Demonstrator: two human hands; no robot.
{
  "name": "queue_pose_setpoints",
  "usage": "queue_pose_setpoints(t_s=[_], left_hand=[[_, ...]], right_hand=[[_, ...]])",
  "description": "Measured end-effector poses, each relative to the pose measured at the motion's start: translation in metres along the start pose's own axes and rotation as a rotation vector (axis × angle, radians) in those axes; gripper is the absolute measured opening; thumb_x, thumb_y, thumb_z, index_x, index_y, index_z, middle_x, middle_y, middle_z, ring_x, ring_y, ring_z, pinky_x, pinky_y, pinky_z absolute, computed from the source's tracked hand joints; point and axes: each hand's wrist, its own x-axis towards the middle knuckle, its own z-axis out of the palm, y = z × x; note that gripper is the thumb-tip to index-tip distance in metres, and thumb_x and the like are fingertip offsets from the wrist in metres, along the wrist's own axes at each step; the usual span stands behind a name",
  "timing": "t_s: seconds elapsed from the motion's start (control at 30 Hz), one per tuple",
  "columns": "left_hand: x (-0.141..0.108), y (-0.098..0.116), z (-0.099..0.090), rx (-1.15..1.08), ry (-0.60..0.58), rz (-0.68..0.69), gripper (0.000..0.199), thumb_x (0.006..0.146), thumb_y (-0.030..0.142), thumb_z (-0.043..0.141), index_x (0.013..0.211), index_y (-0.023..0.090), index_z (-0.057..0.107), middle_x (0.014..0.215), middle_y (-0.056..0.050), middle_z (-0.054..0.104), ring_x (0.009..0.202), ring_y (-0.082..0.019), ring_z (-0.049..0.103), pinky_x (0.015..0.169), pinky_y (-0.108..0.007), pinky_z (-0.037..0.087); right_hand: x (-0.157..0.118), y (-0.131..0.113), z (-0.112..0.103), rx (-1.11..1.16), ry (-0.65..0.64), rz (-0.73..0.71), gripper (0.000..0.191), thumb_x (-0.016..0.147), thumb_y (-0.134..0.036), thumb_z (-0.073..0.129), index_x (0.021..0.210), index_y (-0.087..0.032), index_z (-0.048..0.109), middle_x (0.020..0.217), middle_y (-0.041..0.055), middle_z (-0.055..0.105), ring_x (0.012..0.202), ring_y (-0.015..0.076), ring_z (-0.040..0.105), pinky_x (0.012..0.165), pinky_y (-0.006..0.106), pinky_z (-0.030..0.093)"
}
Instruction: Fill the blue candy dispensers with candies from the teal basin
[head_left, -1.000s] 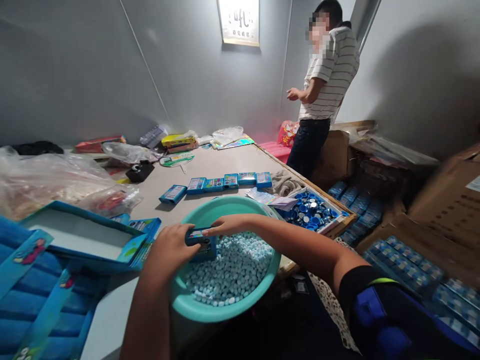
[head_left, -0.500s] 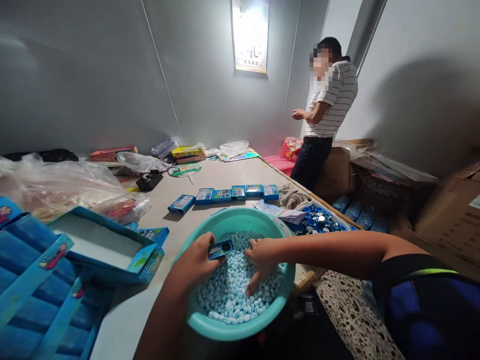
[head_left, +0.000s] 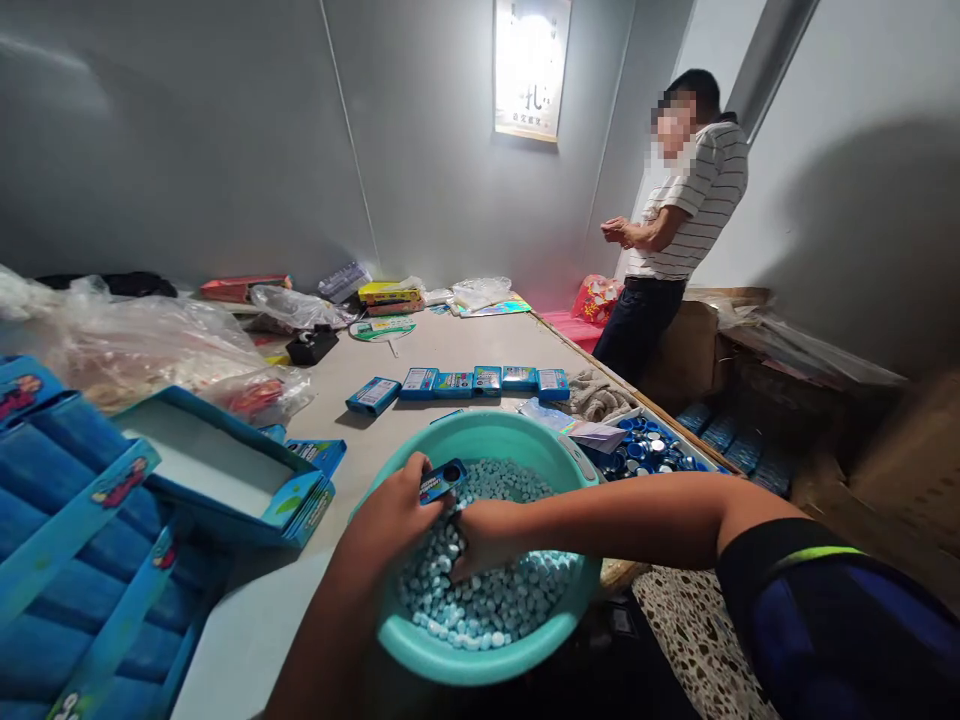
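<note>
A teal basin (head_left: 487, 672) holds a heap of small pale blue pellets (head_left: 517, 590). Over its left side, my left hand (head_left: 394, 510) grips a small blue box (head_left: 442, 482) that has a dark round hole at its end. My right hand (head_left: 487, 535) is among the pellets just right of that box, palm down; its fingertips are partly hidden, so what it holds, if anything, cannot be made out. Behind the basin several small blue boxes (head_left: 454, 385) stand in a row on the table (head_left: 330, 400).
Blue and white caps (head_left: 649, 447) fill a tray right of the basin, beside a grey cloth (head_left: 592, 397). At left are an open blue carton (head_left: 217, 460), large blue packs (head_left: 75, 500) and plastic bags (head_left: 150, 340). Another person (head_left: 686, 200) stands beyond the table's right edge.
My right hand has moved left through the pellets, closer to the small box, and its fingers have drawn together. My left hand still holds the box. The view has shifted slightly.
</note>
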Motion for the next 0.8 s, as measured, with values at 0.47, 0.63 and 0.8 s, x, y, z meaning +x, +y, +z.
queue_pose_setpoints(t_s=[0.47, 0.63, 0.8], left_hand=[[-0.008, 0.011, 0.004, 0.017, 0.071, -0.049, 0.031, 0.077, 0.036, 0.071, 0.104, 0.023, 0.061, 0.100, -0.007, 0.072, 0.091, -0.027, 0.067, 0.069, -0.033, 0.042], [-0.012, 0.015, 0.005, -0.102, 0.092, 0.010, 0.029, 0.075, 0.036, 0.074, 0.100, 0.025, 0.065, 0.096, -0.002, 0.073, 0.090, -0.026, 0.068, 0.074, -0.034, 0.045], [-0.019, 0.025, 0.006, -0.220, 0.090, 0.066, 0.030, 0.073, 0.038, 0.077, 0.098, 0.025, 0.068, 0.094, 0.001, 0.074, 0.085, -0.022, 0.068, 0.068, -0.031, 0.045]], right_hand=[[-0.037, 0.013, -0.032, 1.195, 0.293, -0.074, 0.020, 0.073, -0.035, 0.069, 0.083, -0.022, 0.057, 0.057, -0.0058, 0.053, 0.041, 0.0091, 0.045, 0.033, 0.020, 0.024], [-0.018, 0.005, -0.049, 1.538, 0.865, -0.278, 0.028, 0.070, -0.036, 0.072, 0.083, -0.025, 0.049, 0.058, -0.0094, 0.050, 0.041, 0.0084, 0.044, 0.033, 0.020, 0.026], [-0.002, 0.002, -0.044, 1.578, 0.906, -0.334, 0.027, 0.071, -0.036, 0.071, 0.083, -0.025, 0.049, 0.057, -0.0100, 0.050, 0.042, 0.0094, 0.046, 0.034, 0.021, 0.032]])
